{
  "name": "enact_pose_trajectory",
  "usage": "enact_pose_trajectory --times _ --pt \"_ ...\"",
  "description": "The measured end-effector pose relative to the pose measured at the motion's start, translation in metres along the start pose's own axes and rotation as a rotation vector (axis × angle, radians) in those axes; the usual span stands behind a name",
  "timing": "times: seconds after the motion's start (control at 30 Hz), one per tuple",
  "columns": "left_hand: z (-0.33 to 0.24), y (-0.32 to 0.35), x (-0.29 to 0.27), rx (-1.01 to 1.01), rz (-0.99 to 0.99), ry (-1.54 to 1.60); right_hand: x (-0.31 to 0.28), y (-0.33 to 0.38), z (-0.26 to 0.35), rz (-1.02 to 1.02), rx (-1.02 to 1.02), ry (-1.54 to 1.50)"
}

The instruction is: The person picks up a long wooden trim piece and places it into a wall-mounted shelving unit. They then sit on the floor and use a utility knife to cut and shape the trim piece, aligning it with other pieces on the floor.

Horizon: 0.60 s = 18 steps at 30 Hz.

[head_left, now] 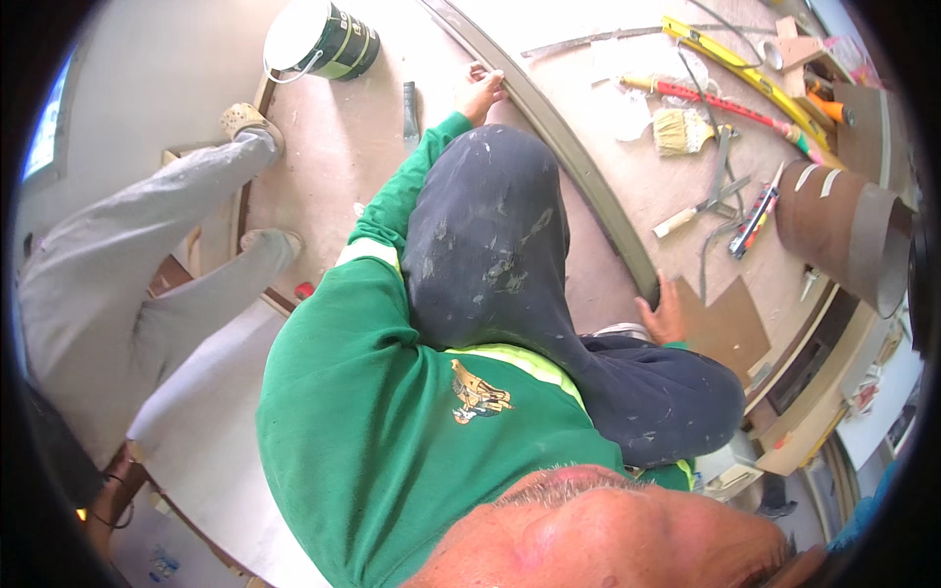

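A long brown trim strip point(574, 152) runs from the far edge down to the right of my bent knee. My left hand point(480, 95) is at its far stretch, fingers curled against the strip's left edge. At the near end, my right hand point(666, 314) grips the strip, with the thumb on one side and fingers on the other. A dark-handled tool point(410, 113), perhaps a scraper, lies on the floor left of my left hand. Right of the strip lie a wide brush point(680, 133), a hammer-like tool point(691, 211) and a sealant tube point(757, 223).
A dark-green and white bucket point(338, 49) stands at the far left. Another person's legs point(196, 186) are on the left. A yellow level point(745, 73), a red pole point(706, 98), a brown rolled sheet point(833, 220) and a flat brown board point(727, 328) lie on the right.
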State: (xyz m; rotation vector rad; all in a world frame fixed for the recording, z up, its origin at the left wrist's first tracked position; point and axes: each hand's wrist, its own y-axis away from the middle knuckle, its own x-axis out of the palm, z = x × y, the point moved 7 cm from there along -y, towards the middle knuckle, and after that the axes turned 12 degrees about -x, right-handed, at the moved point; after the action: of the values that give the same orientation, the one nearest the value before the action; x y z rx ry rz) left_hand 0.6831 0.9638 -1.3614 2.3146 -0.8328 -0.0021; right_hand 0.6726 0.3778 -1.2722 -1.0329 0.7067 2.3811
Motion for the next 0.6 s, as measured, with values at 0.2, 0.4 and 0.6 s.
enact_pose_trajectory --times 0.2,0.4,0.6 --pt "0.018 0.001 -0.016 -0.011 -0.012 -0.007 0.024 0.000 -0.012 -0.086 -0.040 0.025" --pt "0.023 -0.008 -0.042 -0.031 -0.111 -0.043 0.030 -0.008 -0.012 -0.136 -0.089 0.046" --pt "0.018 -0.012 -0.037 -0.013 -0.114 -0.050 0.044 -0.006 -0.011 -0.147 -0.079 0.043"
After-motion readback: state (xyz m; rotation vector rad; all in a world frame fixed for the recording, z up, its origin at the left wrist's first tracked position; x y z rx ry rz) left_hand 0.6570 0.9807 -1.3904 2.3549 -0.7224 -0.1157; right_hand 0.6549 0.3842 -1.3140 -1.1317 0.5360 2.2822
